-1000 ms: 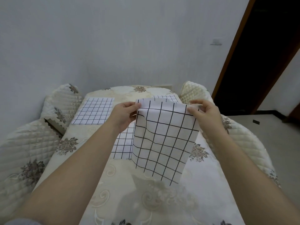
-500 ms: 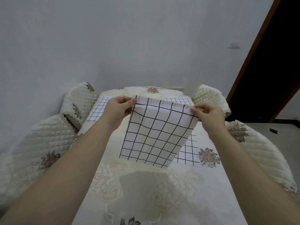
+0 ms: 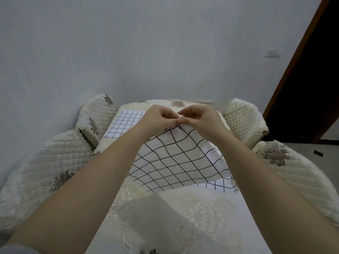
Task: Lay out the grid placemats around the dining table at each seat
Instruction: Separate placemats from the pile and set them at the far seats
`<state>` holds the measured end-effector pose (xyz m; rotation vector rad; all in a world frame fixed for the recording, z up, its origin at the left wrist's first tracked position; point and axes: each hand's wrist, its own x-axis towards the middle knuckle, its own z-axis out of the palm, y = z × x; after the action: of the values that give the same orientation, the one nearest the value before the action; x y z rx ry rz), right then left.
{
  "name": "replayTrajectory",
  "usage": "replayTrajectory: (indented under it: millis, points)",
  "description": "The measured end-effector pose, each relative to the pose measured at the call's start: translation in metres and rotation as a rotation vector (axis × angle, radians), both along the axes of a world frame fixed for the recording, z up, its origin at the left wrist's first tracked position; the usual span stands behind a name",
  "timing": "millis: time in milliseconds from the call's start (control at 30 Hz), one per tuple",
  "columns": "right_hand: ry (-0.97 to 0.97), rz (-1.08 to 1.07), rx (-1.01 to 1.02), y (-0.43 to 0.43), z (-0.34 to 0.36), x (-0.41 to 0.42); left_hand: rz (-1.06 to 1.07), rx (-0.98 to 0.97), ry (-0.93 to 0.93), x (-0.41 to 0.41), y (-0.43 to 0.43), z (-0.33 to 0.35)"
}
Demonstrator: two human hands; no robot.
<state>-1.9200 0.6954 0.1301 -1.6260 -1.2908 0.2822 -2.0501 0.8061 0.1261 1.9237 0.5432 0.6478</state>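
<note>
- The left hand and the right hand meet in the air above the far half of the table, their fingertips close together.
- Both hands have curled fingers, and both pinch the topmost part of a white grid placemat.
- The grid placemat hangs from that pinch and slants down toward the viewer. It is turned like a diamond, sits clear of the table and casts a shadow on the cloth.
- A second placemat lies flat at the far-left seat, just left of the left hand.
- A third placemat lies flat on the right side, mostly hidden beneath the held one.
- A quilted chair cover sits beside the table's left edge.
</note>
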Motion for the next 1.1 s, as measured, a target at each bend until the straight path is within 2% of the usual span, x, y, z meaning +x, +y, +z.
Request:
replayTrajectory:
  millis: [367, 533, 733, 1100]
  points:
    - [0.090, -0.066, 0.101, 0.001, -0.004, 0.003, 0.019, -0.001, 0.006, -0.009, 0.006, -0.002]
    - [0.233, -0.133, 0.201, -0.012, 0.005, 0.020, 0.066, 0.126, 0.105, -0.029, 0.023, -0.010]
    - [0.383, -0.221, 0.293, -0.025, 0.007, 0.034, 0.095, 0.171, 0.201, -0.042, 0.031, -0.022]
    - [0.394, -0.315, 0.261, -0.040, -0.004, 0.050, 0.128, 0.222, 0.222, -0.043, 0.034, -0.022]
